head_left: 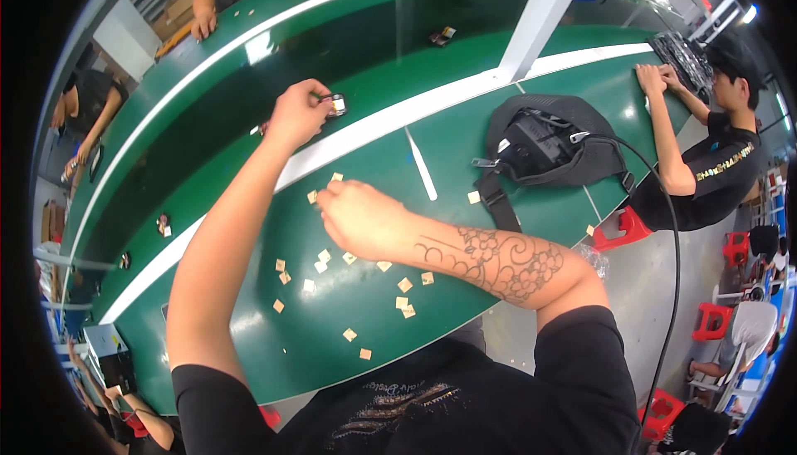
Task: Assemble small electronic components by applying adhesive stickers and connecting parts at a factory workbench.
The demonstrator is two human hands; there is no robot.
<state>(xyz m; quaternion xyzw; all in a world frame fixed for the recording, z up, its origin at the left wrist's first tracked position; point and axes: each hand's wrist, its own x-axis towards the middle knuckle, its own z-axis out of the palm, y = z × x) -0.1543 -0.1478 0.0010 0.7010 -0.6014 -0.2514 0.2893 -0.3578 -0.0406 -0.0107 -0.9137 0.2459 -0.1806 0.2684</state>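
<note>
My left hand point(299, 114) reaches over the far green belt with its fingers pinched on a small dark piece with a white label point(336, 105). More dark bits show beside that wrist. My right hand point(359, 216) is low over the near green tabletop, its fingers curled together; whatever they may hold is hidden. Right at its fingertips lies a small tan square point(313, 197), with another tan square point(337, 177) just beyond. Several similar squares, such as this tan square point(349, 335), are scattered on the tabletop nearer to me.
A white rail point(398, 127) separates the tabletop from the belt. To the right sit a black waist bag point(552, 139) with a black cable and a grey post point(548, 19). Small dark pieces point(163, 224) lie along the belt. A co-worker point(714, 139) sits at the right.
</note>
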